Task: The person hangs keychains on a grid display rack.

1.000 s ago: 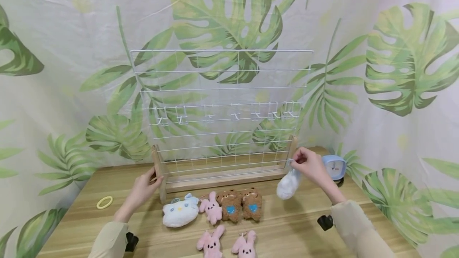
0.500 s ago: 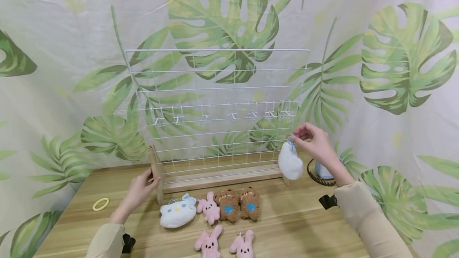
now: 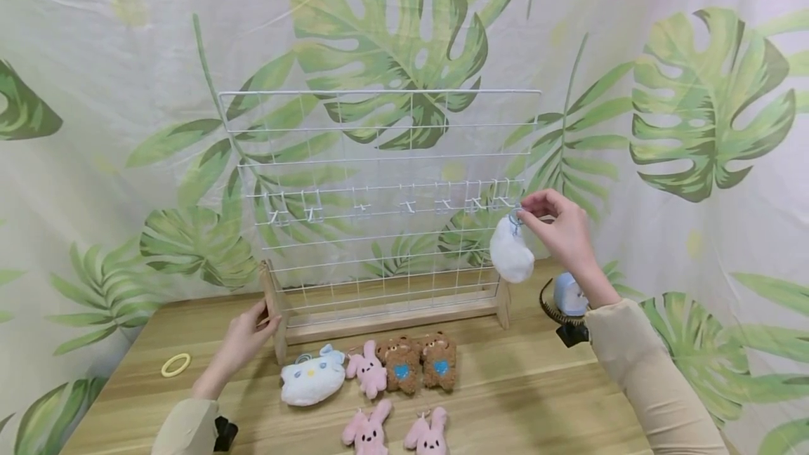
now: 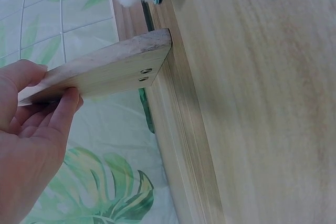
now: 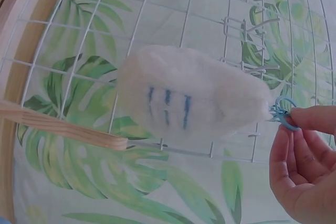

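My right hand (image 3: 564,229) pinches the light-blue ring (image 5: 287,124) of a white plush keychain (image 3: 512,251). The plush hangs below the fingers in front of the grid's right side; blue stripes show on it in the right wrist view. Just above and left of it is the rightmost of several white hooks (image 3: 503,200), lined up across a white wire grid rack (image 3: 379,92). At the rack's left end, my left hand (image 3: 245,337) holds the wooden side post (image 4: 105,69) between thumb and fingers.
Before the rack lie a white plush with blue ears (image 3: 312,378), two brown bears (image 3: 440,364) and several pink bunnies (image 3: 368,371). A yellow ring (image 3: 175,365) lies at left. A blue clock (image 3: 569,295) stands at right. A leaf-print curtain (image 3: 392,34) hangs behind.
My right hand has lifted the white plush keychain from near the rack's base up to the row of hooks. My left hand stays on the side post.
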Demonstrator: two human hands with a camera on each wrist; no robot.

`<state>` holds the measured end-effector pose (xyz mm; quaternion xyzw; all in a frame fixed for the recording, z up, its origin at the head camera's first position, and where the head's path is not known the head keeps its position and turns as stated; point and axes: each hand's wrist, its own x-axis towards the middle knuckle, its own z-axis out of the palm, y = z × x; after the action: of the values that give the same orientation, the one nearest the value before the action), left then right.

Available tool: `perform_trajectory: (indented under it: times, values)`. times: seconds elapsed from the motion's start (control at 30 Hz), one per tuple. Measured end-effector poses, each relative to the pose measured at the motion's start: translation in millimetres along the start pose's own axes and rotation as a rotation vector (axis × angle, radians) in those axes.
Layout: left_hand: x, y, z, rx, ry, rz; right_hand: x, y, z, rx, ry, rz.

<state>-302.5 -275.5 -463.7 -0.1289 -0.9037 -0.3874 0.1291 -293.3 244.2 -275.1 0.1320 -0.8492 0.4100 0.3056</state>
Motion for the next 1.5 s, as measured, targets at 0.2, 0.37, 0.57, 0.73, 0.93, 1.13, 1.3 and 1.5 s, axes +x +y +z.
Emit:
perform_trajectory:
  times: [0.2, 0.37, 0.57, 0.73, 0.93, 1.13, 1.3, 1.5]
  values:
    - [-0.8, 0.8, 0.2, -0.005, 0.005, 0.004, -1.0, -5, -3, -0.009, 0.008, -0.016]
    - [-0.9, 0.0, 0.0, -0.002, 0.011, 0.006, 4.2, -3, -3, -0.04, -0.013, -0.013]
    - [-1.0, -1.0, 0.7, -0.004, 0.01, 0.0, 10.5, 6, -4, -0.064, -0.043, 0.047]
    - [-0.8, -0.9, 1.0, -0.014, 0.008, -0.001, 11.2, 10, -5, -0.022, -0.067, 0.093]
    - [-1.3, -0.1, 0.3, -0.016, 0.003, -0.002, 11.3, 12, -6, 0.097, -0.1, 0.147]
    - [-1.4, 1.0, -0.3, -0.016, 0.006, 0.0, 11.4, 11, -7, 0.162, -0.094, 0.167]
    - [-1.5, 1.5, -0.8, -0.015, 0.006, -0.002, 13.0, 12, -6, 0.182, -0.085, 0.184]
    - [-1.5, 1.4, -0.6, -0.006, 0.003, -0.008, 14.2, 13, -5, 0.195, -0.093, 0.2]
